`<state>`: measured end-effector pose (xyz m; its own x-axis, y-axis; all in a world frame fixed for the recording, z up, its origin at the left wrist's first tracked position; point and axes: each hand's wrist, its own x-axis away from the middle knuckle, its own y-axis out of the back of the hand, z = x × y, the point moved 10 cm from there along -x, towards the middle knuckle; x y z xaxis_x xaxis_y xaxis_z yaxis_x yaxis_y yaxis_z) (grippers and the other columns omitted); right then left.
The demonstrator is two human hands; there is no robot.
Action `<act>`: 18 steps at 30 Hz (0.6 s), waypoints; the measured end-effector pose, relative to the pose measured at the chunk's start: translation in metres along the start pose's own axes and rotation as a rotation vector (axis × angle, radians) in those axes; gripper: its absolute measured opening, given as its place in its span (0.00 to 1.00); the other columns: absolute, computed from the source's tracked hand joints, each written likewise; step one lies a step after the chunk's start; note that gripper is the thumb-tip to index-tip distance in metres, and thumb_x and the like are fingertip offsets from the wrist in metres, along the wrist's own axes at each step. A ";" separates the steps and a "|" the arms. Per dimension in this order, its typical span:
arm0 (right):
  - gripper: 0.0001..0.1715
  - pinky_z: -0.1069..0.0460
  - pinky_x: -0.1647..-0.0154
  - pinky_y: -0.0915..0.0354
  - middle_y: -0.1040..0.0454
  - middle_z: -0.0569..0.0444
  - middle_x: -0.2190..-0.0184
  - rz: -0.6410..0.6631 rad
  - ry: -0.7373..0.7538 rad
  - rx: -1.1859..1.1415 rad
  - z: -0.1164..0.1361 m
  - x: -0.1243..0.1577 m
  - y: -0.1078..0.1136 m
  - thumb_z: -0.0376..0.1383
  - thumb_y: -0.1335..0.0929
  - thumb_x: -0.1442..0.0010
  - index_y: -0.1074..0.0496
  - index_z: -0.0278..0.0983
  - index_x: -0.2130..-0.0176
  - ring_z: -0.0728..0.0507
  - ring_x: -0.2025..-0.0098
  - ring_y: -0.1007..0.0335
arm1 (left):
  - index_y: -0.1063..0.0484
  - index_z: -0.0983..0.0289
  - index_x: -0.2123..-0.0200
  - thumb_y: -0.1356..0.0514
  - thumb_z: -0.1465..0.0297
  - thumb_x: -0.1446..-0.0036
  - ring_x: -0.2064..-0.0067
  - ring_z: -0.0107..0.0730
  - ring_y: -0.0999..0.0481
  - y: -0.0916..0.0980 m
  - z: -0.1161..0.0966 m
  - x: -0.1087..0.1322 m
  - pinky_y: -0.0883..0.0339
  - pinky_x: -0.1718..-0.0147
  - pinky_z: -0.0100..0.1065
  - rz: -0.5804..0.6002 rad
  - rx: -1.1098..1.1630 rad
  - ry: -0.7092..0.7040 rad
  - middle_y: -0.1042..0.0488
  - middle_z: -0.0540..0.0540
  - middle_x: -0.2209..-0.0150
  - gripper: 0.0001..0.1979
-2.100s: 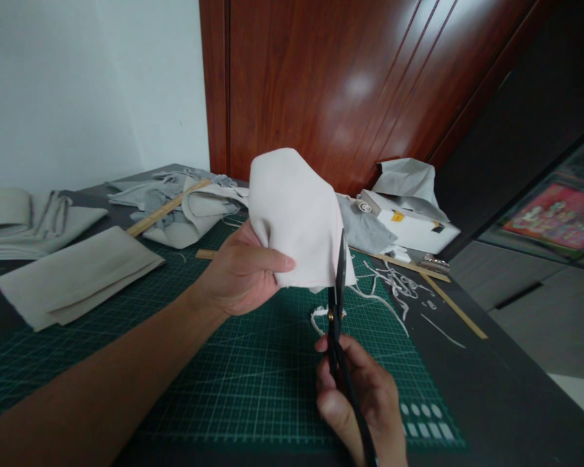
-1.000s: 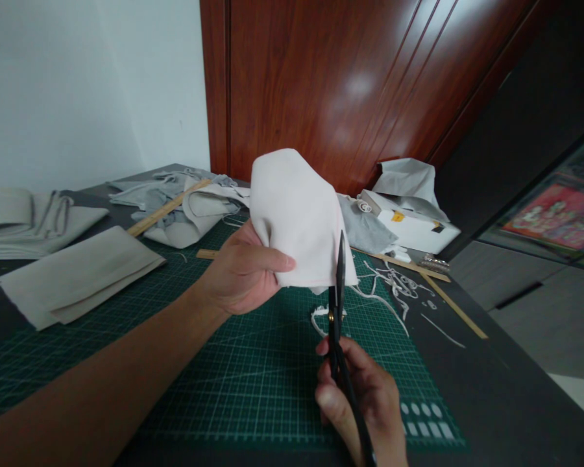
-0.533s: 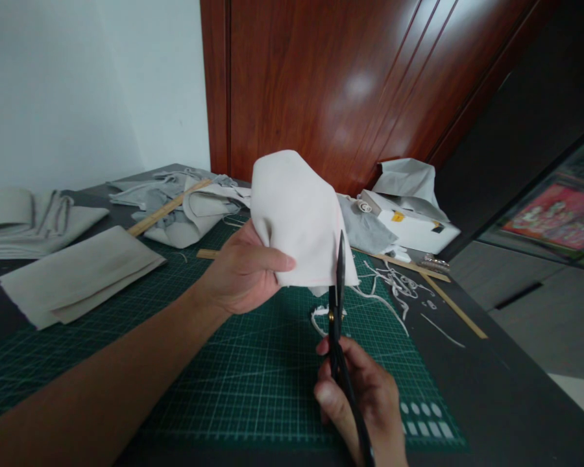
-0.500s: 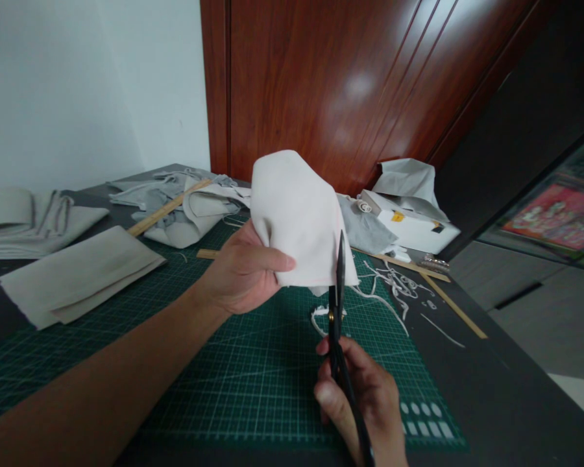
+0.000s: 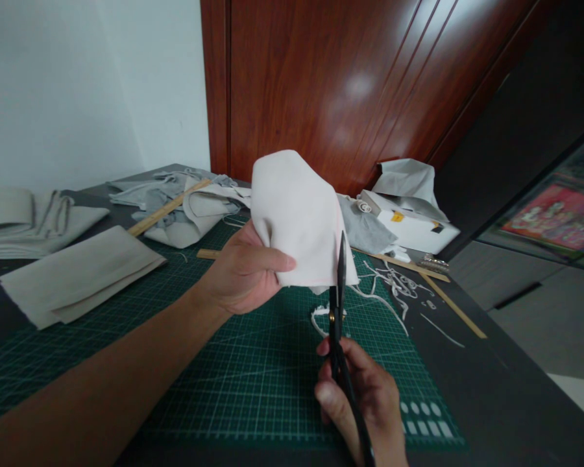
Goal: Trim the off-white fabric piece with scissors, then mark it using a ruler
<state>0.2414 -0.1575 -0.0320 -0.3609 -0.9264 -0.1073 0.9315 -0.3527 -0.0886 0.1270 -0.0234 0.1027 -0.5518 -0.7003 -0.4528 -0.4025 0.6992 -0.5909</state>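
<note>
My left hand is closed on a piece of off-white fabric, holding it up above a green cutting mat. My right hand grips black scissors by their handles. The blades point straight up and cross the fabric's lower right edge. Thin white fabric trimmings lie on the mat just behind the scissors.
Folded beige cloth lies at the left, more folded fabric behind it. A heap of grey scraps with a wooden ruler sits at the back. A white box and wooden strips lie right. The table's edge runs along the right.
Almost nothing differs. The scissors stay at the fabric's lower right edge, with the blades shifting only slightly; both hands hold their places.
</note>
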 end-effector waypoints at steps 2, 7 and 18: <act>0.26 0.53 0.78 0.48 0.32 0.61 0.78 0.007 -0.002 -0.001 0.000 0.000 0.000 0.49 0.16 0.53 0.19 0.41 0.59 0.49 0.77 0.44 | 0.29 0.62 0.34 0.36 0.90 0.54 0.40 0.55 0.18 0.001 0.000 0.000 0.30 0.34 0.60 -0.009 -0.010 -0.004 0.13 0.56 0.54 0.43; 0.25 0.53 0.77 0.48 0.32 0.62 0.78 0.010 -0.003 0.001 -0.001 0.000 -0.001 0.49 0.16 0.52 0.20 0.42 0.58 0.49 0.77 0.45 | 0.29 0.62 0.33 0.35 0.88 0.54 0.38 0.58 0.20 0.002 -0.001 0.000 0.31 0.34 0.62 -0.014 -0.029 -0.008 0.14 0.58 0.51 0.43; 0.23 0.53 0.77 0.47 0.31 0.62 0.78 0.010 0.000 0.048 0.003 0.000 0.000 0.47 0.17 0.52 0.20 0.43 0.59 0.49 0.78 0.43 | 0.26 0.62 0.36 0.36 0.89 0.55 0.39 0.56 0.19 0.003 -0.001 -0.001 0.28 0.35 0.59 -0.019 -0.027 -0.011 0.13 0.57 0.52 0.41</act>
<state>0.2415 -0.1584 -0.0290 -0.3519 -0.9298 -0.1076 0.9360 -0.3496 -0.0402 0.1259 -0.0207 0.1022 -0.5358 -0.7151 -0.4489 -0.4322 0.6891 -0.5817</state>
